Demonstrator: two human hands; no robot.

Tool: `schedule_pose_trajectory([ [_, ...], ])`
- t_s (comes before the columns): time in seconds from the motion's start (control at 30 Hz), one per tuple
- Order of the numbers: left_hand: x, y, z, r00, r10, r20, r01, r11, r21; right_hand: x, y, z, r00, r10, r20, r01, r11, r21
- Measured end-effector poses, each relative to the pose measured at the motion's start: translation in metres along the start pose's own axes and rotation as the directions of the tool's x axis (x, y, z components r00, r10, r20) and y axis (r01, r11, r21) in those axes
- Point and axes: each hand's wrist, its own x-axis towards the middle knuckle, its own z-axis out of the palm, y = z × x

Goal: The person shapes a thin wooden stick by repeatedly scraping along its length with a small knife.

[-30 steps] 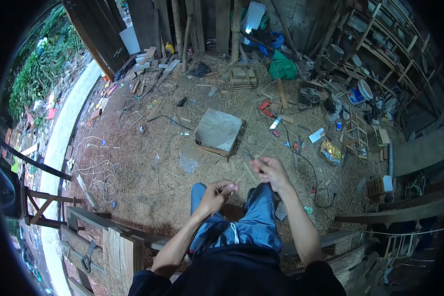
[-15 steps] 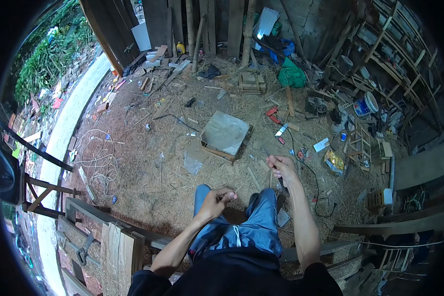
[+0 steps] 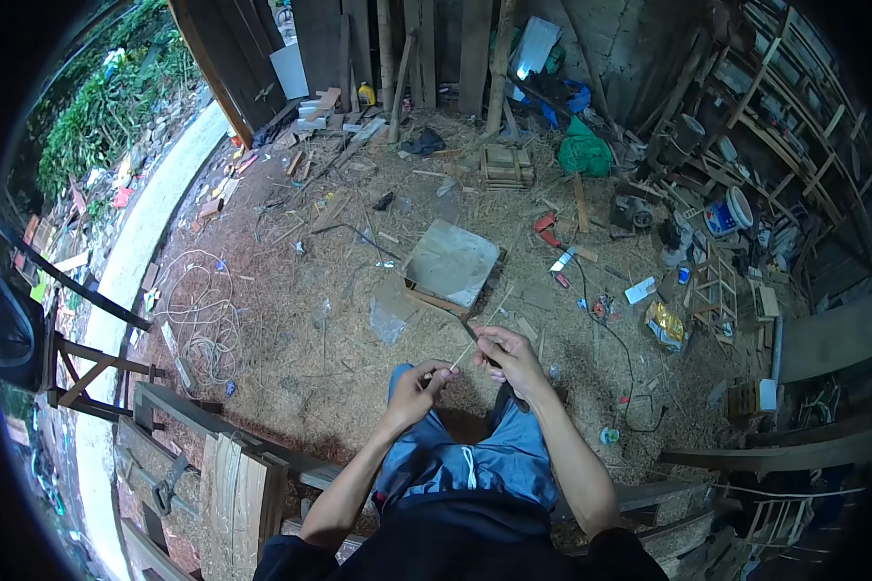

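Note:
My left hand (image 3: 421, 389) is closed in a pinch on a thin pale stick (image 3: 497, 308), which slants up and to the right. Close beside it, my right hand (image 3: 510, 360) grips a knife (image 3: 466, 327). The dark blade points up and left, crossing near the stick; most of the handle is hidden by my fingers. Both hands are above my knees. Just beyond them on the ground stands a square box-like block (image 3: 451, 263) with a grey top.
Wood shavings cover the floor. A red power tool (image 3: 545, 230) with a dark cord lies right of the block. Coiled rope (image 3: 208, 320) is at left, a gold bag (image 3: 665, 325) and white bucket (image 3: 730, 212) at right. Stacked boards (image 3: 237, 489) stand by my left arm.
My right hand has moved left with the knife, bringing it close to my left hand and the stick. The view has shifted slightly.

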Motion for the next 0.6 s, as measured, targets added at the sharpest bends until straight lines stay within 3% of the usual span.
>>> schedule_pose_trajectory([
  [0.1, 0.007, -0.004, 0.006, 0.995, 0.093, -0.031, -0.093, 0.996, -0.006, 0.0, 0.003, -0.002, 1.0, -0.001, -0.014, 0.001, 1.0, -0.006],
  [0.17, 0.015, -0.012, 0.015, 0.98, 0.141, -0.141, -0.133, 0.989, 0.064, -0.005, 0.007, 0.002, 0.999, 0.05, 0.006, -0.049, 0.998, -0.028],
  [0.23, 0.011, 0.002, 0.023, 0.964, 0.216, -0.153, -0.191, 0.968, 0.164, -0.008, 0.006, -0.003, 0.994, 0.104, 0.015, -0.103, 0.994, -0.048],
  [0.3, 0.009, 0.004, 0.027, 0.945, 0.286, -0.162, -0.237, 0.934, 0.266, -0.007, -0.002, -0.017, 0.99, 0.076, -0.119, -0.077, 0.997, 0.0],
  [0.37, 0.011, 0.0, 0.029, 0.901, 0.404, -0.157, -0.326, 0.871, 0.367, -0.007, -0.011, -0.027, 0.988, 0.023, -0.152, -0.027, 0.999, -0.02],
  [0.6, 0.026, 0.015, 0.041, 0.813, 0.562, -0.15, -0.451, 0.772, 0.448, -0.006, -0.02, -0.023, 0.99, 0.073, -0.124, -0.074, 0.997, -0.003],
])
